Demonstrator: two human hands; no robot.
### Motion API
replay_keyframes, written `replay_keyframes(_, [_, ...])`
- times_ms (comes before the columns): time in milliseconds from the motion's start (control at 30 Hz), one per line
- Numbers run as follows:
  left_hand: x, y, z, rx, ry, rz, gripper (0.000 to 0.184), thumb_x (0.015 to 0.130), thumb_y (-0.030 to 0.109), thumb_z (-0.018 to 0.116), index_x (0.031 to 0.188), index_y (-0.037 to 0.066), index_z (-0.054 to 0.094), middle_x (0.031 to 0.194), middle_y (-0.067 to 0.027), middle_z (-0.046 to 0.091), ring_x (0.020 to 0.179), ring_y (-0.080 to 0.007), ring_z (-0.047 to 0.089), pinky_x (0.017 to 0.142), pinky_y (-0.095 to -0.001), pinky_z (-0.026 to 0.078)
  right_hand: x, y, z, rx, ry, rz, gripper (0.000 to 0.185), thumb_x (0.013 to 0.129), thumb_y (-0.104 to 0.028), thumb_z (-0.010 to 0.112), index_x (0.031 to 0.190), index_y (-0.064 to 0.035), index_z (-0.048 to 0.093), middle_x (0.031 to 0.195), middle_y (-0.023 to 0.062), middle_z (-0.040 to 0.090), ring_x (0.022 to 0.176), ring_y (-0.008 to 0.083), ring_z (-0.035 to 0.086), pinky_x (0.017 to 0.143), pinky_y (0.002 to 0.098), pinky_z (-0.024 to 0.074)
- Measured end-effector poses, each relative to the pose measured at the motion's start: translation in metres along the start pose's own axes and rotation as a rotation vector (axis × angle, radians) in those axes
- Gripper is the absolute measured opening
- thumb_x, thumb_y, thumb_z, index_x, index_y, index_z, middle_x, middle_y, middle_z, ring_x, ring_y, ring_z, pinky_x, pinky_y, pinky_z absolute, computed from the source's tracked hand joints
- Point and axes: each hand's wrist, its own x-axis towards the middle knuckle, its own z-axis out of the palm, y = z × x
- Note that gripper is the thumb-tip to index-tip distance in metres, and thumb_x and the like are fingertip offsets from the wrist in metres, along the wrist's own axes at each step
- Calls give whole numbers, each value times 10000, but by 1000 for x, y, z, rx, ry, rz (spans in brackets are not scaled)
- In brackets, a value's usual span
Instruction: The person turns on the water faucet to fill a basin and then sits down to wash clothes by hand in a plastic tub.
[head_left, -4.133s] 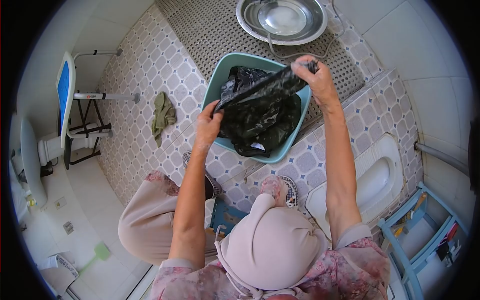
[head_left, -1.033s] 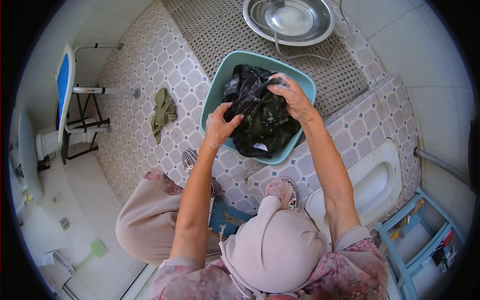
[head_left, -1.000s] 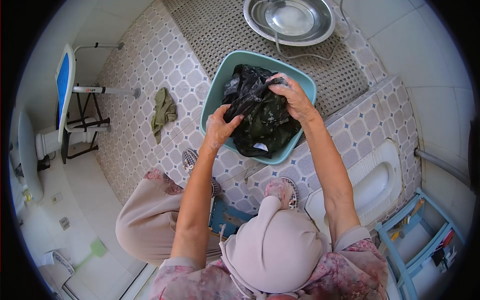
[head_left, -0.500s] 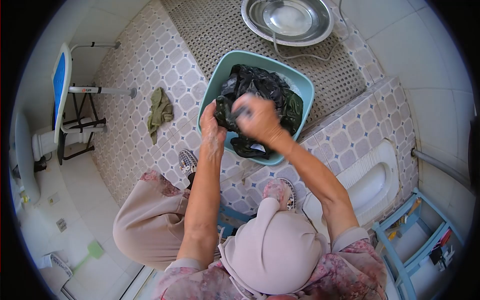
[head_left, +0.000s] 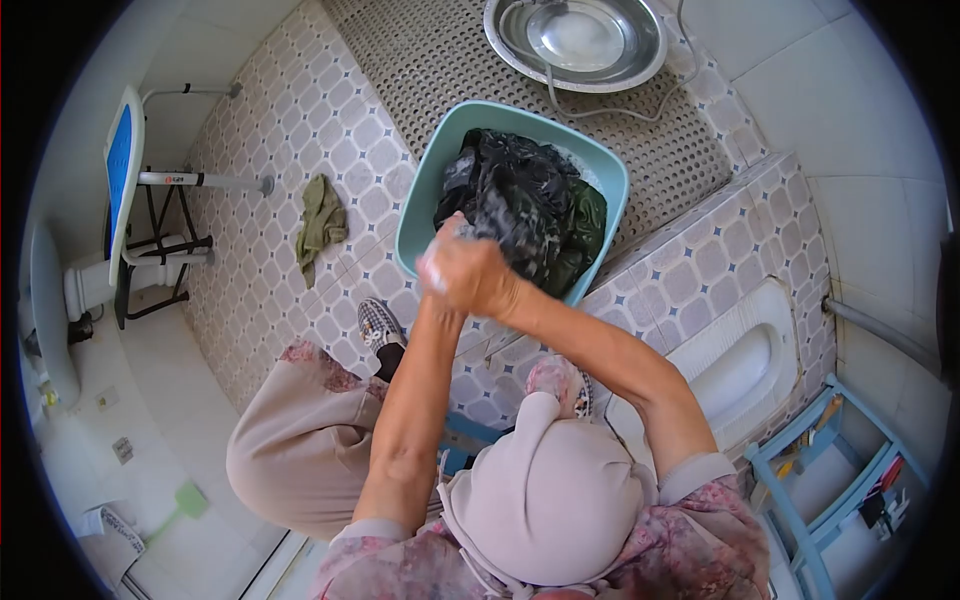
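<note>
A light teal square tub [head_left: 420, 190] stands on the floor with dark wet garments inside. The black garment [head_left: 515, 180] fills its middle, streaked with suds, and a dark green garment [head_left: 585, 222] lies against the right side. My right hand [head_left: 482, 275] is closed over the tub's near left side, blurred by motion, gripping the dark cloth. Behind and partly under it, my left hand [head_left: 438, 268] is closed on the cloth as well, with white foam on it. The fingers of both hands overlap, and most of the cloth between them is hidden.
A metal basin [head_left: 640, 60] with a hose [head_left: 620, 118] stands on the perforated mat [head_left: 400, 75]. An olive cloth [head_left: 320, 225] lies on the tiles. A squat toilet [head_left: 735, 370] and blue rack [head_left: 790, 480] are at right, a blue-seated chair [head_left: 122, 180] at left.
My right hand has moved left and nearer to me, onto my left hand. The cloth that was raised over the tub's near side has shifted, and more suds show on the garments.
</note>
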Motion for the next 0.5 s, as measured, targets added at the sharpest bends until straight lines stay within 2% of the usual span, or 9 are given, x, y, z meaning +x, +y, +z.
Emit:
replay_keyframes(33, [1,-7,-15,94,2,-11,225,995,310,518,1041,119,627,911,-14,643,894,-163,633,781,-315,515,-7,-4,2,-45,-43,-45,173,811,-172,625,681,-97,539,645,83,561,589,262,609,492,375,483])
replay_keyframes(100, [-5,25,50,-58,231,-109,224,974,305,550,1025,100,625,914,-38,653,930,-180,636,814,-339,529,-10,19,10,-77,-38,-50,135,783,-181,615,698,-120,531,663,68,547,626,235,609,508,370,482])
replay_keyframes(133, [-9,45,82,-135,345,-157,226,963,302,566,1017,91,624,915,-50,657,949,-189,637,830,-351,535,2,34,1,-168,-23,40,147,801,-154,633,684,-118,552,615,107,536,530,305,572,547,409,505])
replay_keyframes(200, [-15,90,133,46,435,-313,306,955,304,607,1088,30,634,962,-29,676,754,-165,639,670,-308,531,2,76,3,-268,-121,513,216,924,-247,547,763,-106,579,702,154,618,630,366,635,591,488,523])
replay_keyframes(233, [-15,102,140,85,424,-262,274,947,305,630,989,37,670,852,-27,674,671,-146,617,592,-286,500,9,85,-8,-307,-203,556,260,948,-272,525,782,-83,589,760,179,665,683,381,668,590,500,533])
replay_keyframes(333, [-7,121,126,496,353,-103,284,944,303,642,868,35,693,724,10,624,623,-107,565,553,-263,441,23,98,-45,-218,-297,296,216,918,-256,563,960,-60,644,869,156,696,868,367,673,803,497,509])
replay_keyframes(433, [1,133,151,702,302,83,362,933,347,664,786,16,678,656,47,561,612,-54,473,548,-243,385,53,81,-78,369,-478,254,328,889,-304,597,1101,-60,651,971,179,704,975,373,653,917,470,468])
replay_keyframes(467, [4,138,162,772,273,155,375,931,359,668,788,12,674,657,49,559,615,-50,462,553,-240,383,60,73,-93,350,-655,228,481,861,-318,653,1238,-25,593,1031,188,689,1014,351,631,943,420,464])
replay_keyframes(500, [7,145,171,867,277,163,329,935,320,673,831,8,682,688,48,566,669,-42,465,593,-225,393,53,73,-94,211,-701,213,486,843,-336,674,1208,-21,611,1009,191,690,1003,366,629,933,427,464])
